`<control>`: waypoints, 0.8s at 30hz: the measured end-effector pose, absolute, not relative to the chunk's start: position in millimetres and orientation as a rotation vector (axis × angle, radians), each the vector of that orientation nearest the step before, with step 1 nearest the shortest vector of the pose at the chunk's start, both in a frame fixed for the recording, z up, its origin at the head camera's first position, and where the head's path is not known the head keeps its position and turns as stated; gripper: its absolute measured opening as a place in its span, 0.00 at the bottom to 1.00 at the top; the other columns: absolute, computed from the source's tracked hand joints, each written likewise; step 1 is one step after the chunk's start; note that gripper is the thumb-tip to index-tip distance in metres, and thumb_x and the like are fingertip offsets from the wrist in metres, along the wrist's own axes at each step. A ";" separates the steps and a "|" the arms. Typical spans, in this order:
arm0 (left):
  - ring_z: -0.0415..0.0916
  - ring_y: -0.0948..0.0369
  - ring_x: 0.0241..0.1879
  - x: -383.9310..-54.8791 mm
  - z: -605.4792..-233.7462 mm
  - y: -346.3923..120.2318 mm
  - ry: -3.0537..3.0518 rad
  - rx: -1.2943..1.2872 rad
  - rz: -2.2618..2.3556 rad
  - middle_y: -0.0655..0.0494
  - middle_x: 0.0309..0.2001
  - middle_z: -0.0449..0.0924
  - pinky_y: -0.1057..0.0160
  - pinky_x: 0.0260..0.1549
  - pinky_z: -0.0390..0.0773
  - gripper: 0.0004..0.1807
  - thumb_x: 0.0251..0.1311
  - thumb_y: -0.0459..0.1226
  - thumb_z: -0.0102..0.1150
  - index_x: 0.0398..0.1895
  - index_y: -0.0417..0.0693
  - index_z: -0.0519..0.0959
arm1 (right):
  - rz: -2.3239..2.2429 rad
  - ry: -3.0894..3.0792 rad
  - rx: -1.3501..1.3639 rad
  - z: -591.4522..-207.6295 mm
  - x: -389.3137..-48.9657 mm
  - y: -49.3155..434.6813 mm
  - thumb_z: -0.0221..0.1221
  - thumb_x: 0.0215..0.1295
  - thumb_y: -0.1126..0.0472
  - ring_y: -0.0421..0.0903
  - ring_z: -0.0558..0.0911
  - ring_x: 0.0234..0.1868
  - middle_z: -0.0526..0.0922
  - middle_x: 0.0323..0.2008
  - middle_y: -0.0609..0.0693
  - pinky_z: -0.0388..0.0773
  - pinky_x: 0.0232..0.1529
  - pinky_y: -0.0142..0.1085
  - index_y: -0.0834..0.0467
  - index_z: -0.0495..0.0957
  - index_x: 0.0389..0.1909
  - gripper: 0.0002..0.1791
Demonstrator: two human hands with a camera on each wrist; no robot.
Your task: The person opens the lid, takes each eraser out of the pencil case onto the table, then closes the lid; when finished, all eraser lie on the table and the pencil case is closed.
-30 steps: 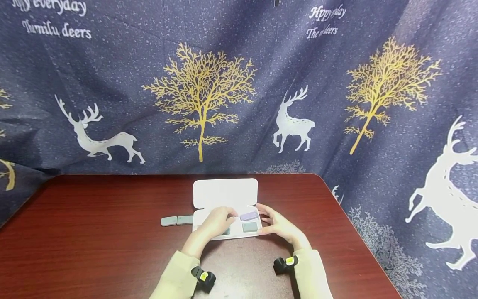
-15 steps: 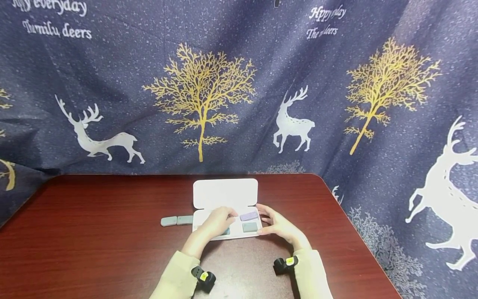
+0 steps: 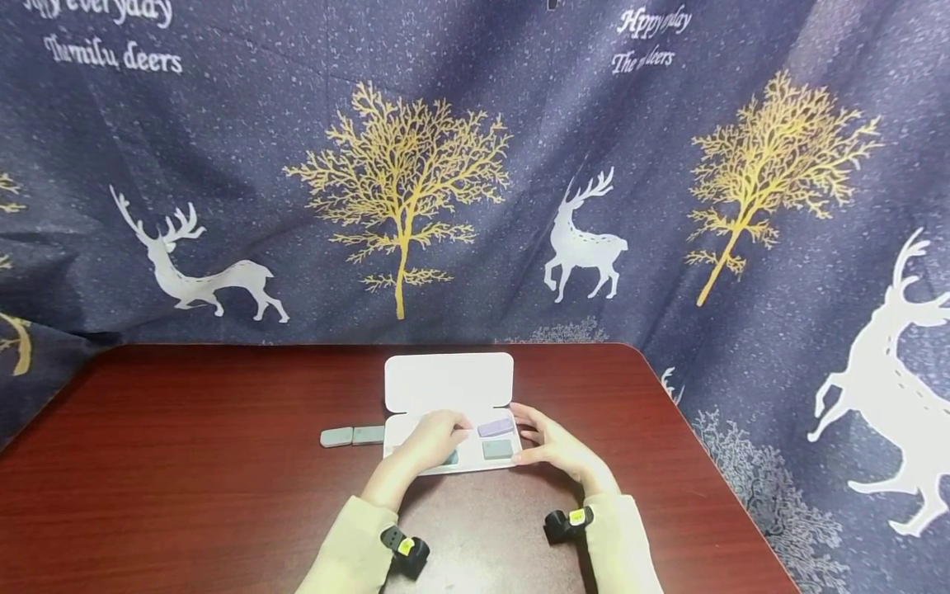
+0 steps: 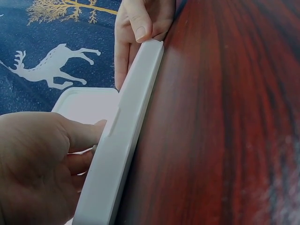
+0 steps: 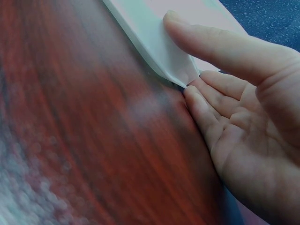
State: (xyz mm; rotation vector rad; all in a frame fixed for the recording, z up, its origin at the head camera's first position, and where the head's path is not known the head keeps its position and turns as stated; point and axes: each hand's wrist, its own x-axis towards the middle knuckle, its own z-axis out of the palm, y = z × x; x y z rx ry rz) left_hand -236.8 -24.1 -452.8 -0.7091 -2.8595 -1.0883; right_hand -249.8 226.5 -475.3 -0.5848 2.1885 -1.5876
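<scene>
An open white hinged case [image 3: 475, 470] lies on the table, its lid [image 3: 449, 383] tipped back. Inside, toward the right, sit a purple block [image 3: 495, 427] and a grey-green block [image 3: 497, 450]. Part of another grey-green block [image 3: 451, 459] shows beneath my left hand [image 3: 430, 440]. That hand reaches over the left half of the case, thumb and index finger close together; the case wall [image 4: 117, 140] hides its fingertips in the left wrist view, so anything between them cannot be made out. My right hand [image 3: 552, 445] grips the case's right end, thumb [image 5: 206, 44] at the near side.
Two grey-green blocks, one at the outer left [image 3: 337, 437] and one against the case [image 3: 369, 435], lie end to end on the reddish-brown table [image 3: 185, 478]. A dark blue curtain [image 3: 475, 165] with deer and trees hangs behind the table's far edge.
</scene>
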 end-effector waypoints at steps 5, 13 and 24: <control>0.80 0.45 0.49 -237.5 -453.1 -24.3 -2.861 -0.711 -1.094 0.43 0.42 0.85 0.47 0.54 0.75 0.08 0.64 0.33 0.56 0.39 0.38 0.82 | -1.588 2.186 -0.583 -474.7 -249.7 226.0 0.68 0.55 0.66 0.69 0.60 0.70 0.54 0.73 0.69 0.59 0.69 0.58 0.70 0.49 0.73 0.50; 0.81 0.46 0.49 -236.6 -451.1 -24.9 -2.828 -0.691 -1.116 0.43 0.42 0.85 0.47 0.53 0.76 0.08 0.64 0.33 0.56 0.40 0.38 0.83 | -1.593 2.184 -0.591 -474.4 -249.9 225.7 0.68 0.55 0.66 0.69 0.60 0.70 0.53 0.73 0.69 0.58 0.69 0.59 0.70 0.49 0.73 0.50; 0.81 0.48 0.49 -231.4 -439.0 -21.5 -2.786 -0.675 -1.065 0.45 0.42 0.85 0.49 0.54 0.75 0.08 0.64 0.33 0.56 0.40 0.39 0.83 | -1.588 2.195 -0.592 -476.7 -248.6 227.1 0.68 0.55 0.66 0.69 0.60 0.70 0.54 0.73 0.69 0.57 0.69 0.59 0.69 0.50 0.73 0.49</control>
